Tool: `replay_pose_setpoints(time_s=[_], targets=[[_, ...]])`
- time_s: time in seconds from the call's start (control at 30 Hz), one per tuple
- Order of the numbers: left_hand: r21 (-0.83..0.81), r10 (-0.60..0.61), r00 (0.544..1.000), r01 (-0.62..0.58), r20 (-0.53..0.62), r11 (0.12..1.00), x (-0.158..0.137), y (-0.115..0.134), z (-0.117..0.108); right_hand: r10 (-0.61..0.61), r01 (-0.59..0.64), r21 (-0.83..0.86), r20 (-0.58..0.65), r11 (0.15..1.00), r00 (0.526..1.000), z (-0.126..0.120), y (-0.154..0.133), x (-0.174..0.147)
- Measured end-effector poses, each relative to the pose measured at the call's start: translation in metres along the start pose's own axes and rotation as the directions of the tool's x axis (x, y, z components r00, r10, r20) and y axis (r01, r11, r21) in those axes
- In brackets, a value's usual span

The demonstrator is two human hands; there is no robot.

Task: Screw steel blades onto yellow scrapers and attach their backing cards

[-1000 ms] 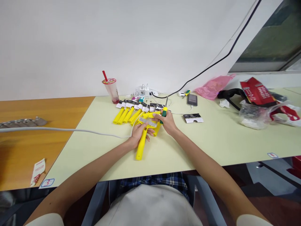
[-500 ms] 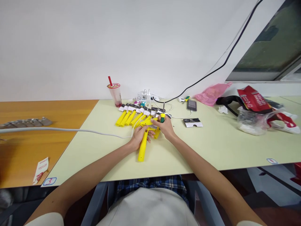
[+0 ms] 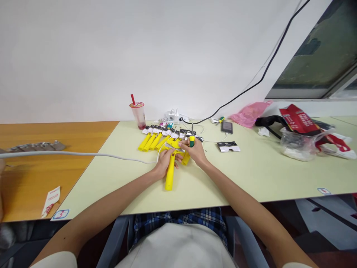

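Note:
My left hand (image 3: pixel 163 163) is closed around the head end of a yellow-handled scraper (image 3: pixel 169 175), whose handle points down toward me. My right hand (image 3: pixel 196 152) meets it at the head, fingers pinched there. That hand also holds a screwdriver (image 3: pixel 192 141) with a green and yellow handle, its shaft pointing away from me. Part of the scraper's head is covered by my fingers. Behind my hands lies a row of similar yellow scrapers (image 3: pixel 152 142) with black and white card sleeves. Another yellow handle (image 3: pixel 185 159) shows beneath my right hand.
A cup with a red straw (image 3: pixel 138 116) stands at the back left. A white cable (image 3: pixel 111 156) crosses in from the left. To the right lie a loose card sleeve (image 3: pixel 228 146), a phone (image 3: pixel 227 127), a pink bag (image 3: pixel 249 113) and clear plastic (image 3: pixel 299 143).
The view has shifted slightly. My hands stay together at the scraper's head, and the yellow piece at my right fingertips now sits closer over the head.

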State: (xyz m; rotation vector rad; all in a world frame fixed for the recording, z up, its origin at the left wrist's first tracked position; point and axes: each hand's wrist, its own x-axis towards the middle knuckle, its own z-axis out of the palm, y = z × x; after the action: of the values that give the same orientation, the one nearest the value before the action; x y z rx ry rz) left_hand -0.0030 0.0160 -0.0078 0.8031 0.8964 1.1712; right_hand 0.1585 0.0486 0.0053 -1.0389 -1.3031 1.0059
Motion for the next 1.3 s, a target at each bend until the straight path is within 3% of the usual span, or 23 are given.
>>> replay_pose_setpoints(time_s=[0.1, 0.3, 0.47, 0.77, 1.07, 1.3], targets=[[-0.005, 0.01, 1.0, -0.01, -0.004, 1.0, -0.001, 0.001, 0.0, -0.01, 0.01, 0.022, 0.016, 1.0, 1.0, 0.001, 0.0, -0.001], [-0.011, 0.023, 0.999, -0.022, 0.043, 1.0, 0.001, -0.003, -0.004, -0.024, 0.021, -0.089, -0.025, 0.996, 0.999, -0.001, 0.001, 0.0], [-0.011, 0.008, 0.999, -0.007, 0.041, 1.0, 0.005, -0.006, -0.006, 0.015, -0.015, -0.033, -0.015, 0.999, 1.0, -0.001, 0.002, 0.002], [-0.031, 0.008, 0.989, -0.004, 0.149, 1.0, 0.011, -0.012, -0.011, 0.012, -0.013, 0.028, 0.039, 1.0, 0.999, 0.001, 0.0, 0.001], [-0.026, 0.025, 0.991, -0.022, 0.129, 0.999, 0.012, -0.013, -0.011, -0.009, 0.01, -0.013, 0.081, 1.0, 0.997, 0.002, -0.002, 0.0], [-0.031, 0.038, 0.991, -0.034, 0.127, 0.999, 0.008, -0.011, -0.009, 0.049, -0.043, -0.077, 0.085, 0.996, 0.995, 0.0, -0.001, 0.0]])
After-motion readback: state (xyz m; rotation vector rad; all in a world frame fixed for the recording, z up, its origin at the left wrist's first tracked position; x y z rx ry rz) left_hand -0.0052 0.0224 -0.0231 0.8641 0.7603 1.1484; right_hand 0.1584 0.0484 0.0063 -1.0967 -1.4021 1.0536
